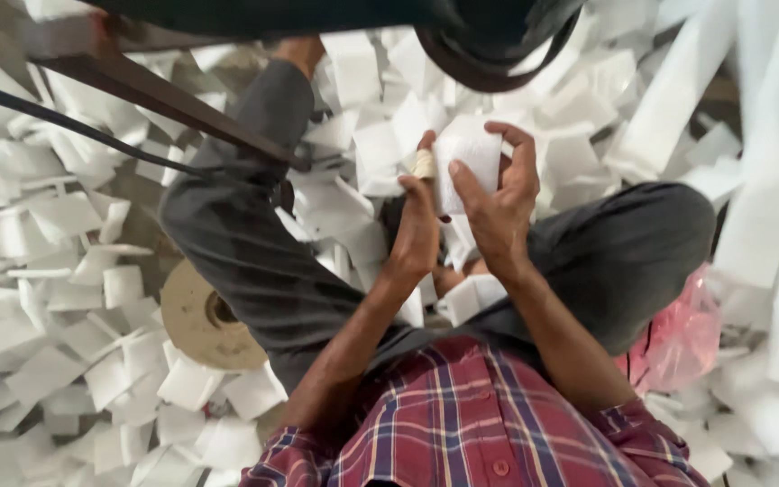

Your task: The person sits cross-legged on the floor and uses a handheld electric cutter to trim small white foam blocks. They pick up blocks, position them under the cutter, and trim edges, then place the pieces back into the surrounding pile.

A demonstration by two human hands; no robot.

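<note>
A plaid shirt in red and blue fills the bottom centre of the frame, nearest the lens, with both forearms rising from it toward the middle. There the right hand has its grip curled around a white folded sheet, fingers over the top edge and thumb laid across the face. The left hand meets the same sheet from the left, its grip pressed to the edge, a pale wrapped band on one finger. The sheet sits just above centre, held up over the lap.

Below the hands a second white piece rests on the grey trousers. Loose white scraps cover the floor on the left and top; long white strips lie along the right edge. A tan cardboard disc lies at lower left, a pink plastic bag at lower right.

Judging from the hold, the handling goes best with edges kept aligned and thumbs flat, so the thin sheet neither creases nor slips.
</note>
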